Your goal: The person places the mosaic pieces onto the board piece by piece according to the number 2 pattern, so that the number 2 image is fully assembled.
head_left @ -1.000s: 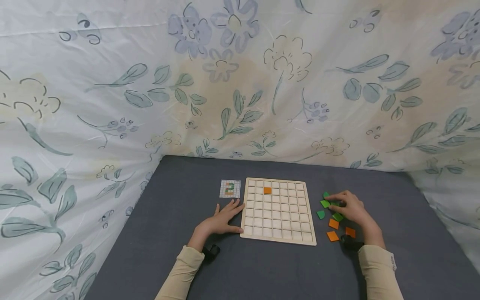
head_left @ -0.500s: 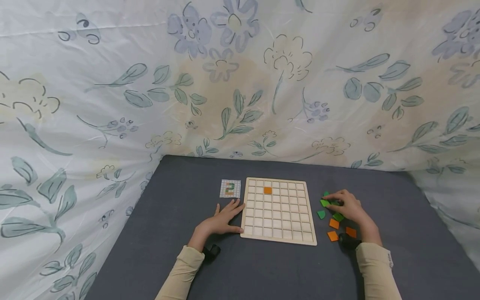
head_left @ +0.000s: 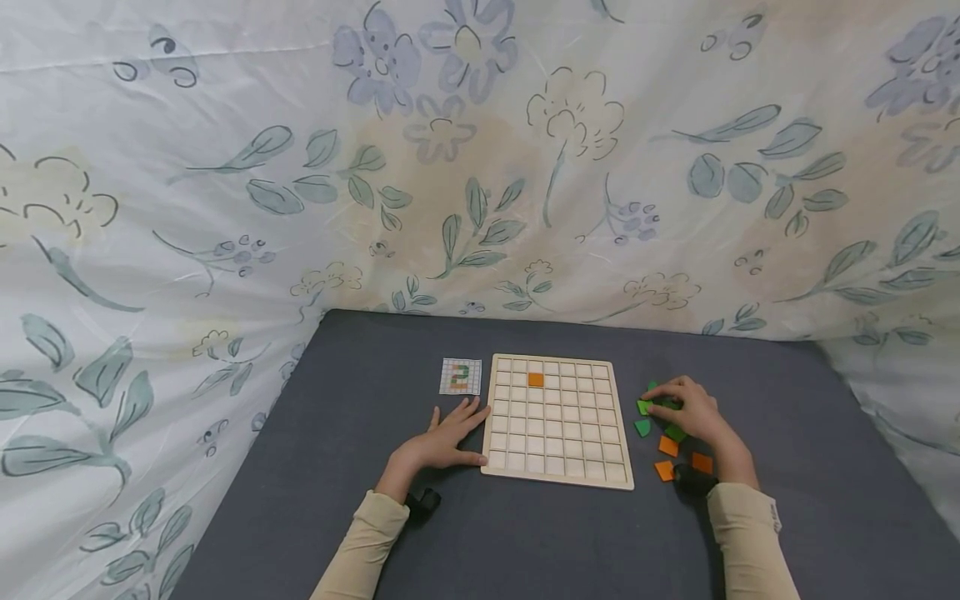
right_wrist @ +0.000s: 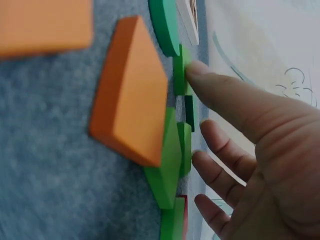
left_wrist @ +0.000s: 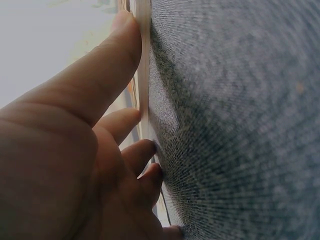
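Note:
My right hand (head_left: 696, 410) is over the loose tiles, pinching a light green square tile (head_left: 644, 407) between thumb and index finger. In the right wrist view the thumb (right_wrist: 215, 82) lies on that light green tile, and the index finger is hidden behind it. The other fingers hang just above more green tiles. With fingers spread, my left hand (head_left: 442, 439) rests at the left edge of a wooden grid board (head_left: 557, 482); thumb and fingertips touch its rim (left_wrist: 144, 65). One orange square tile (head_left: 536, 380) sits in a cell of the board's second row.
Around the right hand lie orange tiles (head_left: 668, 446), a green tile with a rounded side (head_left: 642, 427) and other green pieces, partly covered. A small pattern card (head_left: 460, 377) showing a figure 2 lies left of the board. Floral cloth (head_left: 480, 167) hangs behind the dark table (head_left: 570, 542).
My right hand has shifted slightly left, its thumb and index finger closing on the light green tile, which has slid a little left. The left hand and the board stay put.

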The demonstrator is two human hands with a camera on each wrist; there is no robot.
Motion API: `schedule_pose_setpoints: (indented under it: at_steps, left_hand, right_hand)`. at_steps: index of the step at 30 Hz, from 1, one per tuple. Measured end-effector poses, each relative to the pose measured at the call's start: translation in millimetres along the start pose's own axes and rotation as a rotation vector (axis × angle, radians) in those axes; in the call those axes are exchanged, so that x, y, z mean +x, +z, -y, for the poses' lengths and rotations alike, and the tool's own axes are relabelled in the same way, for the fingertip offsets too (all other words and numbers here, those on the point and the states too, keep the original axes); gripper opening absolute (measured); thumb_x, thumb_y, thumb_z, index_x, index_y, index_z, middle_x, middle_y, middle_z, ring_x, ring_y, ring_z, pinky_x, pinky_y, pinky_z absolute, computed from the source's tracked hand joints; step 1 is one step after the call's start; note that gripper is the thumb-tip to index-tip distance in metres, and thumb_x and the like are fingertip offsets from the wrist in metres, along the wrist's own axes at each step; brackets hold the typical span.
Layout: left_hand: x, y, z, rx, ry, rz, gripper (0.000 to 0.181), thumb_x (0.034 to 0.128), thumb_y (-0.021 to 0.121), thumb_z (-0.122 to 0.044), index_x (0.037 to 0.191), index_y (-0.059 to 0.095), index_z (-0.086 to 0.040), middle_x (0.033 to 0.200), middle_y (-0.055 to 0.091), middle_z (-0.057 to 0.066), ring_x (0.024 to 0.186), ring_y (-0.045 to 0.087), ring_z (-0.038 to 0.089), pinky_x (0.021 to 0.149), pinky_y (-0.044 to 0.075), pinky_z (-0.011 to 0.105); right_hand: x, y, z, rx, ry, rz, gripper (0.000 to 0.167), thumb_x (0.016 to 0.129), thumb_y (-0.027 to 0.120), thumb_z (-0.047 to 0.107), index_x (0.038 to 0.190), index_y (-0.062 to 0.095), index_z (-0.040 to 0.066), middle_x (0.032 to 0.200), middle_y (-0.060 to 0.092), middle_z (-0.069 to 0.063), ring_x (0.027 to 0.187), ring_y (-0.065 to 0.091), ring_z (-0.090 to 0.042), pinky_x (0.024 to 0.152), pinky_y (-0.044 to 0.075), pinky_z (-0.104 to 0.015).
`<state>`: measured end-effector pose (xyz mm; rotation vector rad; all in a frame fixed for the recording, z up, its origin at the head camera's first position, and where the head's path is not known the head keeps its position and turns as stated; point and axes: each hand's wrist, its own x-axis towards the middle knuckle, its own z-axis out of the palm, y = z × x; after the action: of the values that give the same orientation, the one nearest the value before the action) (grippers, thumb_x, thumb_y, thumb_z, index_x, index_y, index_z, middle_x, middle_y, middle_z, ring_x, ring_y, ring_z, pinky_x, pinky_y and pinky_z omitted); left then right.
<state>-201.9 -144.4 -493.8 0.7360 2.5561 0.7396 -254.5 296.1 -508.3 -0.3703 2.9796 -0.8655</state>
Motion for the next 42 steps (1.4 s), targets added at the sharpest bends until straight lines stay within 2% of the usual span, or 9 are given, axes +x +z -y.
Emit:
schedule_pose_setpoints:
  at_steps: [6, 19, 33, 42]
  left_hand:
    - [0.2, 0.5, -0.4, 0.006, 0.003, 0.001, 0.081, 0.0869, 0.061, -0.042, 0.150, 0.018, -0.017, 0.156, 0.007, 0.012, 0.143, 0.001, 0.031, 0.106, -0.007, 0.065]
    - [1.2, 0.5, 0.3, 0.007, 0.005, 0.008, 0.082, 0.0871, 0.062, -0.040, 0.150, 0.017, -0.015, 0.156, 0.007, 0.013, 0.143, 0.001, 0.032, 0.106, -0.007, 0.065]
    - [1.4, 1.0, 1.5, 0.007, -0.001, 0.010, 0.081, 0.0871, 0.061, -0.041, 0.150, 0.017, -0.017, 0.156, 0.006, 0.011, 0.143, 0.000, 0.030, 0.106, -0.007, 0.065]
    - [1.5, 1.0, 1.9, 0.008, 0.000, 0.008, 0.081, 0.0869, 0.062, -0.041, 0.150, 0.017, -0.016, 0.156, 0.007, 0.012, 0.143, 0.000, 0.031, 0.106, -0.007, 0.066]
  right_hand:
    - [-2.1, -3.6, 3.2, 0.000, -0.004, 0.011, 0.027, 0.086, 0.067, 0.029, 0.108, 0.071, 0.014, 0.103, 0.049, -0.013, 0.094, 0.042, -0.032, 0.071, 0.024, -0.044]
    - [-6.1, -8.7, 4.1, -0.018, -0.012, 0.064, 0.030, 0.083, 0.070, 0.025, 0.111, 0.069, 0.013, 0.105, 0.051, -0.016, 0.094, 0.042, -0.034, 0.071, 0.024, -0.046]
    - [-5.3, -6.9, 3.1, -0.022, -0.022, 0.061, 0.031, 0.085, 0.068, 0.025, 0.113, 0.068, 0.012, 0.107, 0.049, -0.016, 0.094, 0.041, -0.033, 0.076, 0.025, -0.051]
    - [0.7, -9.0, 15.5, 0.015, -0.023, 0.032, 0.034, 0.085, 0.068, 0.029, 0.113, 0.067, 0.010, 0.107, 0.049, -0.018, 0.097, 0.043, -0.037, 0.077, 0.025, -0.053]
